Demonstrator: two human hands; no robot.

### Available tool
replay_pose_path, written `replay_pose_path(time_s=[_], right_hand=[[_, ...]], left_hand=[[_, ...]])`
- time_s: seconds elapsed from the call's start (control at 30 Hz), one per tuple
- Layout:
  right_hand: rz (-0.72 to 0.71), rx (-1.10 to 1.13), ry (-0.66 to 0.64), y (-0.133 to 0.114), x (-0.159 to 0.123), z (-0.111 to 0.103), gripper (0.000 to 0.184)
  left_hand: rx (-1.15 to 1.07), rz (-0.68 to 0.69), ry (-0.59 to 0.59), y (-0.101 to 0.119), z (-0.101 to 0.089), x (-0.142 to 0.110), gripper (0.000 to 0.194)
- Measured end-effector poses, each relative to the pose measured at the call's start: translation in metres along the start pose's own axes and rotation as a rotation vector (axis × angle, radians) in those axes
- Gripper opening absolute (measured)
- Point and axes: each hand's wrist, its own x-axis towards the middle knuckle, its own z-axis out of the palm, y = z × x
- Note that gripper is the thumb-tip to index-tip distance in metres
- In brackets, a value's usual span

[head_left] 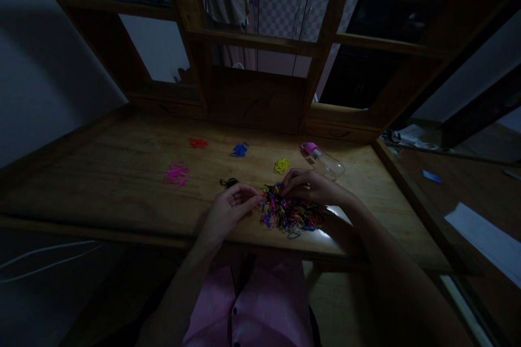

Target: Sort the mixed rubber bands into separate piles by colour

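Note:
A heap of mixed-colour rubber bands (295,214) lies near the front edge of the wooden desk. At its left side my left hand (234,203) pinches a small red rubber band (264,195) between thumb and forefinger. My right hand (305,184) reaches over the back of the heap with its fingers drawn together; what lies between its fingertips is hidden. Separate small piles lie around: black bands (229,182) beside my left hand, yellow bands (281,166) behind the heap, blue bands (240,149), red bands (198,143) and pink bands (177,174).
A clear bottle with a pink cap (325,164) lies on its side behind my right hand. A wooden shelf unit (256,95) rises along the desk's back. On the right, a lower surface holds a white paper (486,238) and a small blue card (431,176).

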Motion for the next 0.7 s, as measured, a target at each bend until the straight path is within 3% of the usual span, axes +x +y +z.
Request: replay_pose_path(time_s=[0.3, 0.47, 0.7], right_hand=[[0.051, 0.021, 0.043, -0.001, 0.0, -0.005, 0.011], [0.073, 0.068, 0.082, -0.007, -0.001, -0.011, 0.017], [0.088, 0.264, 0.167, -0.014, 0.005, -0.002, 0.015]], left_hand=[[0.0, 0.014, -0.016, -0.003, -0.001, 0.001, 0.025], [-0.061, -0.023, -0.04, 0.001, -0.001, 0.001, 0.035], [-0.242, -0.121, -0.066, 0.001, 0.023, 0.004, 0.03]])
